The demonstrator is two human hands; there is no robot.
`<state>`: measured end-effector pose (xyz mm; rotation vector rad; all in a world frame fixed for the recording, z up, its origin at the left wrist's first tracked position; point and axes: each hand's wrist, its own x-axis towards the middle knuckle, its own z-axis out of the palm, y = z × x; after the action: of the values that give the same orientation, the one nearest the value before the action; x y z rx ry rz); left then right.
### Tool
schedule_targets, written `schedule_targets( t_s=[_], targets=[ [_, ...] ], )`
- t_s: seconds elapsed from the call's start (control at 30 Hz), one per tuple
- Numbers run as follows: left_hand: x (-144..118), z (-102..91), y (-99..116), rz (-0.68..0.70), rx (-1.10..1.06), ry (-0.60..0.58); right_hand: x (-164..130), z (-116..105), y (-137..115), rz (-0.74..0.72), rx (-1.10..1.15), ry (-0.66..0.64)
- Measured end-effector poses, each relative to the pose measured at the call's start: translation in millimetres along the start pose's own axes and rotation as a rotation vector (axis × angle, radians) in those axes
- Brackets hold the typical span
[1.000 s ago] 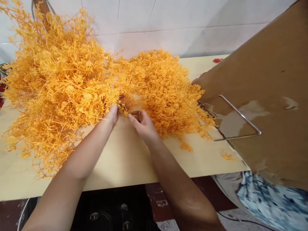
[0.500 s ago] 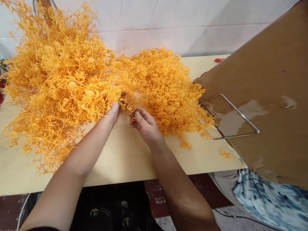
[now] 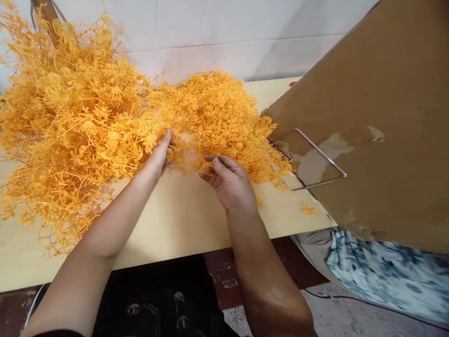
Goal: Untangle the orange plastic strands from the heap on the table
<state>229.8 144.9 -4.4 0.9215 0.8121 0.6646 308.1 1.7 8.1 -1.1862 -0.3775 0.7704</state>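
Orange plastic flower sprigs [image 3: 105, 112] make a large tangled heap on the left, and a flatter, denser mass of orange sprigs [image 3: 217, 107] lies to its right. My left hand [image 3: 160, 154] reaches against the right side of the tall heap. Its thumb is stretched up, apart from the fingers, which are partly hidden among the orange strands. Lower and to the right, my right hand [image 3: 233, 182] is at the near edge of the flatter mass. Its thumb and forefinger pinch a small orange sprig [image 3: 208, 165], while the other fingers are loosely curled.
A pale tabletop [image 3: 182, 224] runs under both masses, up to a white tiled wall [image 3: 217, 28]. On the right leans a big brown board [image 3: 379, 117] with a bent metal wire stand [image 3: 322, 154]. One loose orange piece [image 3: 307, 208] lies near the table's right edge.
My hands have moved apart: the right one has drawn away to the right, and the left thumb has lifted into view. The whole view has shifted to the right.
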Motion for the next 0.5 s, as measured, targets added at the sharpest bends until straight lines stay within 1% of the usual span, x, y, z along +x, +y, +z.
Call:
schedule_targets(
  t_s=[0.1, 0.17, 0.27, 0.33, 0.4, 0.5],
  targets=[
    [-9.1, 5.6, 9.5, -0.097, -0.020, 0.047, -8.7, -8.3, -9.2, -0.032, -0.056, 0.041],
    [-17.8, 10.6, 19.9, -0.135, -0.096, 0.018, -12.8, -13.6, -14.2, -0.038, -0.068, 0.031],
    [-36.6, 17.6, 36.1, -0.124, -0.247, -0.064, -15.8, -20.2, -17.6, -0.017, -0.020, -0.030],
    [-54.0, 19.5, 41.6, -0.085, -0.331, -0.099, -17.2, -23.4, -16.6, -0.022, 0.004, -0.035],
    [-75.0, 18.2, 39.3, -0.070, -0.370, -0.125, -19.6, -25.2, -13.5, -0.034, 0.019, -0.007],
    [-106.6, 12.2, 21.2, -0.131, -0.302, -0.201, -27.0, -24.8, -7.4, -0.045, 0.008, 0.002]
  ],
)
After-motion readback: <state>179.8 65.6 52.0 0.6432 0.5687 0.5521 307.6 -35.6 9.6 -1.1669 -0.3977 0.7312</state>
